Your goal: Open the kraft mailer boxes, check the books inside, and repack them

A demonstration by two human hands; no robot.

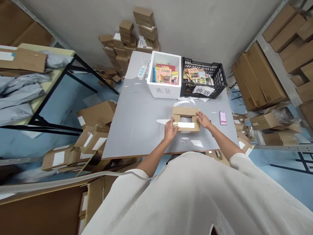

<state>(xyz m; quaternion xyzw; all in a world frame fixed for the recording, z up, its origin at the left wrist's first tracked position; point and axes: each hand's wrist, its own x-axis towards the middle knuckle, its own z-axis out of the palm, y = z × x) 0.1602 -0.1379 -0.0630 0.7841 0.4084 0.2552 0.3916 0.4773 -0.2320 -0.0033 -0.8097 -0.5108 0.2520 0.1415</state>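
Observation:
A small cardboard box (186, 111) lies on the grey table (137, 130) with its flaps spread and its middle open. Something pale shows inside, and a white label sits on the near flap. My left hand (170, 130) grips the box at its near left corner, by a strip of tape. At the right side, my right hand (203, 119) holds the edge of the box with its fingers on the flap.
Behind the box stand a white foam bin (163, 90) and a black crate (217, 83), both holding books. A pink-screened phone (222, 118) lies right, a power strip (142, 72) back left. Paper scraps (197, 143) lie near the front edge. Cartons (96, 114) crowd the floor left.

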